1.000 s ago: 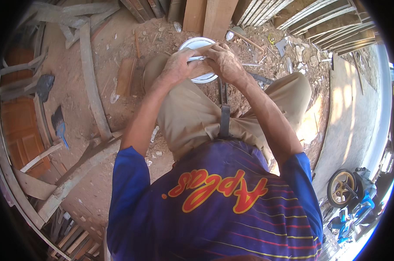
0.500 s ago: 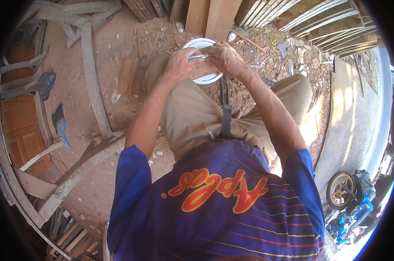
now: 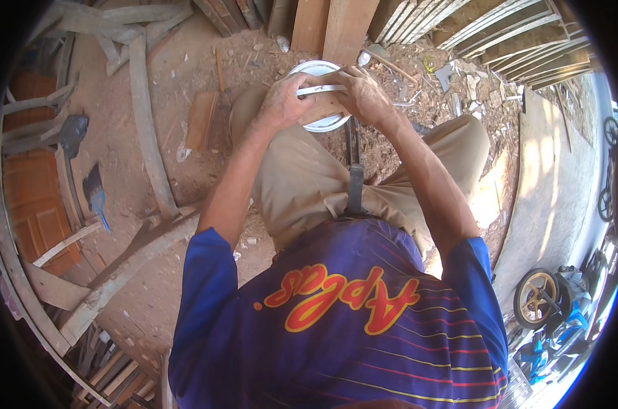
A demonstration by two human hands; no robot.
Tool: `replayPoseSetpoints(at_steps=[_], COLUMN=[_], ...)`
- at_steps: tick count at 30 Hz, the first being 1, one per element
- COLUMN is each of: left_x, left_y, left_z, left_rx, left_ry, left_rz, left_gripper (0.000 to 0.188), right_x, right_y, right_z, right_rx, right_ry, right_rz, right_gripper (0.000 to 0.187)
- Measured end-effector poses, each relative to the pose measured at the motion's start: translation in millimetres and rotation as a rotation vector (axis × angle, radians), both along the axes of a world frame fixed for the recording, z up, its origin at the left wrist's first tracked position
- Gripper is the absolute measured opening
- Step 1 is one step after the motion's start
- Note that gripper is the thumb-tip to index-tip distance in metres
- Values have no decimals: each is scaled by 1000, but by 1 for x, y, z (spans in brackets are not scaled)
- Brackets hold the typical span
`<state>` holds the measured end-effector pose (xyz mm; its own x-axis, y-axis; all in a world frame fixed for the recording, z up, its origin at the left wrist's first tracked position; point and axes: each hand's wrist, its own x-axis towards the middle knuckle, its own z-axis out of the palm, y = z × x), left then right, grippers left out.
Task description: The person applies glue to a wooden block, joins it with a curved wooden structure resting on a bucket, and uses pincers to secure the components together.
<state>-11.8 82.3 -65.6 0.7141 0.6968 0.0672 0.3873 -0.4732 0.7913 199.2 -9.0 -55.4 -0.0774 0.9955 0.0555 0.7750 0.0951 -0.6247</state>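
Observation:
Both of my hands meet above a round white bucket-like container (image 3: 333, 125) between my knees. My left hand (image 3: 280, 101) is closed around the left end of a narrow, pale flat bar (image 3: 320, 90). On the bar's other end, my right hand (image 3: 365, 95) curls its fingers, thumb side inward. A brown wooden piece (image 3: 324, 107) shows just below the bar, over the container; whether my fingers touch it I cannot tell. My hands and the wood hide much of the container.
Chips and scraps litter the dirt floor (image 3: 384, 146). Upright planks (image 3: 336, 31) stand ahead, with stacked frames (image 3: 506, 34) to the right. A curved timber (image 3: 145, 123), a small board (image 3: 201, 121) and a blue-handled brush (image 3: 96, 194) lie left. A motorbike (image 3: 544, 303) stands at far right.
The pale bar has turned and now shows more of its length, nearly level between my hands. My right hand has shifted slightly right. A bicycle-like shape has appeared at the right edge.

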Motion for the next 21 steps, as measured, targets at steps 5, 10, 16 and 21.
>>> replayPoseSetpoints(at_steps=[5,10,16,21], left_x=[4,6,22,27], left_y=[-1,-2,11,12], left_z=[0,9,20,28], left_rx=[8,12,158,124], left_ry=[82,142,359,460], left_rz=[31,20,-128,-218], left_gripper=[27,29,34,37], right_x=[5,16,22,27], right_y=[-29,-69,-72,-74], right_z=[-11,-8,-36,-48], right_rx=[114,-93,-256,-273], right_ry=[-15,95,195,135], right_rz=[-265,-417,-464,-379], right_gripper=[39,41,46,42])
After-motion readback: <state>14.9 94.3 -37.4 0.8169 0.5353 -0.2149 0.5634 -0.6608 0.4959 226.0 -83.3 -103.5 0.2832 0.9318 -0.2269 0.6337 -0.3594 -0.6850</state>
